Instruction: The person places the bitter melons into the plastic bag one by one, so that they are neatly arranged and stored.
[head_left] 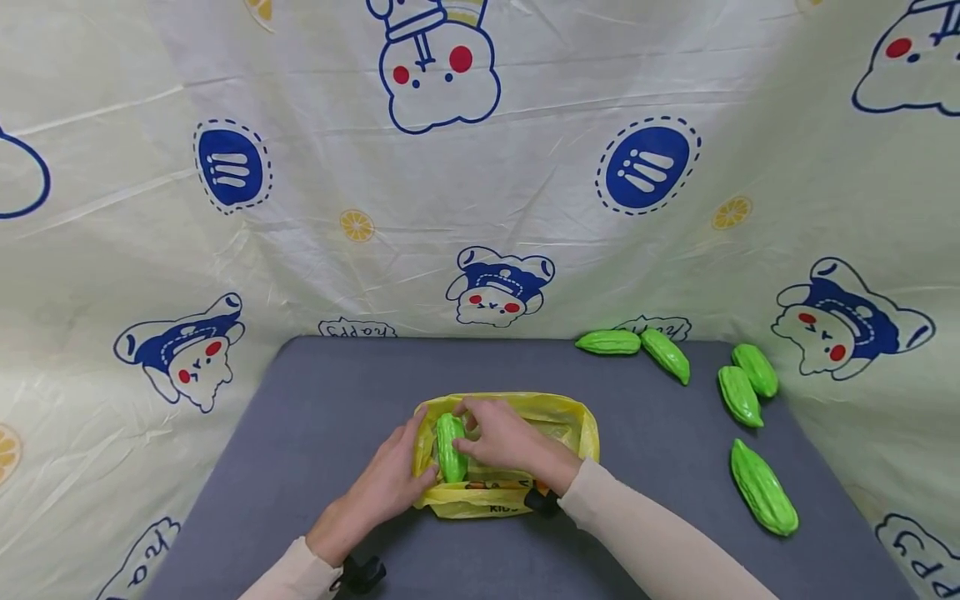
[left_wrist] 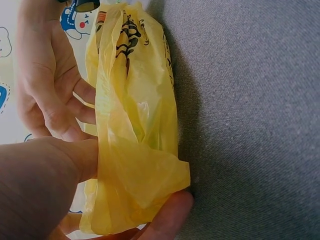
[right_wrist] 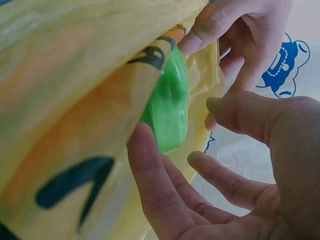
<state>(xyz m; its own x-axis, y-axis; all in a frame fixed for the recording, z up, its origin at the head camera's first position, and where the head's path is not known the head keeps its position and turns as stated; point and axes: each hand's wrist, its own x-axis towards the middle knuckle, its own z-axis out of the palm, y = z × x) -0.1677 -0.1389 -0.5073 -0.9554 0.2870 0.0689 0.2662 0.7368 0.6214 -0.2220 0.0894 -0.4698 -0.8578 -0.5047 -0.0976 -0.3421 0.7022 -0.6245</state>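
Observation:
A yellow plastic bag (head_left: 581, 425) lies with its mouth spread wide on the table. Inside its left end is a glossy green bitter melon (head_left: 451, 450), ridged lengthwise. My left hand (head_left: 393, 471) grips the bag's left end, the thumb at the rim and fingers on the outer side in the left wrist view. Over the bag's mouth is my right hand (head_left: 498, 435), its fingers spread loosely beside the bitter melon. In the right wrist view one fingertip (right_wrist: 140, 135) is right at the melon's lower end, and the printed bag wall (right_wrist: 65, 125) hides part of the melon.
Several more bitter melons lie to the right: one nearest me (head_left: 763, 487), a close pair (head_left: 740, 397) at the right edge, and others (head_left: 608, 342) along the back edge. A patterned white sheet (head_left: 315, 275) hangs behind the grey table (head_left: 337, 392).

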